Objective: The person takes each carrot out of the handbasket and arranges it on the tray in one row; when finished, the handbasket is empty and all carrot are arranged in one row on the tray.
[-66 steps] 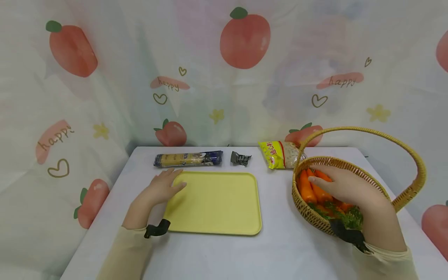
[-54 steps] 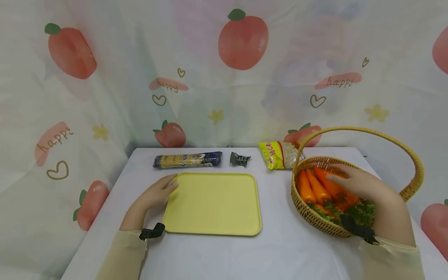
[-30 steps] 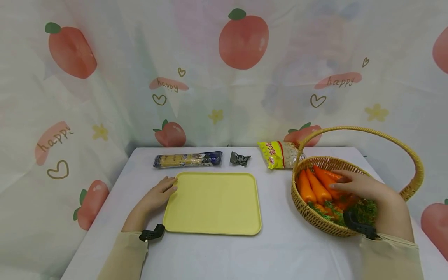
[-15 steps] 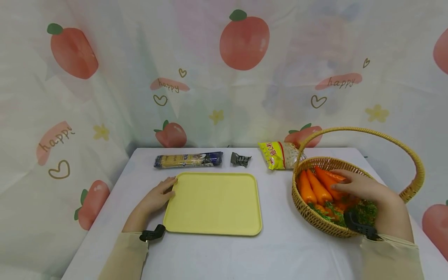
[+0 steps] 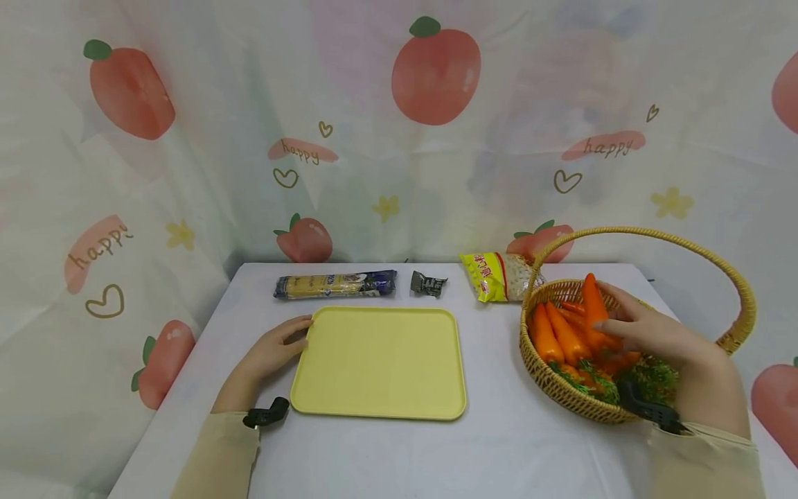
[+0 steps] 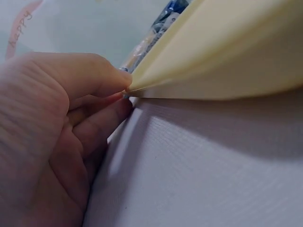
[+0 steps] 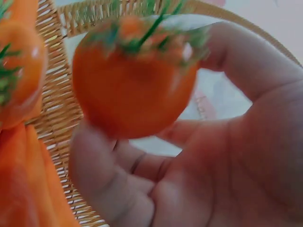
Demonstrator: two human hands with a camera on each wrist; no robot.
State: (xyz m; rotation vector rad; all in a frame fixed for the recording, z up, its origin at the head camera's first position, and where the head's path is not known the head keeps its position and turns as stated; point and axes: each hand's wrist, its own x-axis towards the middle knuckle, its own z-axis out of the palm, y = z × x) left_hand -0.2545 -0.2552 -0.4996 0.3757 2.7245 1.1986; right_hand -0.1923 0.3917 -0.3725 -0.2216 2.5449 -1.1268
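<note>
In the head view, a yellow tray [image 5: 383, 364] lies on the table, and my left hand [image 5: 271, 352] is at its upper left edge. The left wrist view shows that hand's thumb and fingertips pinching the rim of the tray [image 6: 189, 85]. My right hand [image 5: 654, 329] is over the wicker basket [image 5: 561, 395] and grips an orange carrot [image 5: 594, 305], tip pointing up. Its rounded end with green tops fills much of the right wrist view as the carrot [image 7: 135, 94], fingers curled around it. Several other carrots [image 5: 564, 336] lie in the basket.
Along the back of the table lie a long noodle packet [image 5: 335, 284], a small dark wrapped packet [image 5: 428, 283] and a yellow-and-clear bag [image 5: 499, 276]. The basket's tall handle [image 5: 661, 234] arches above the right hand. Printed cloth hangs behind.
The right hand has closed around one carrot and lifted its tip upward out of the pile, moving slightly right. The left hand drew back from over the tray to its left edge.
</note>
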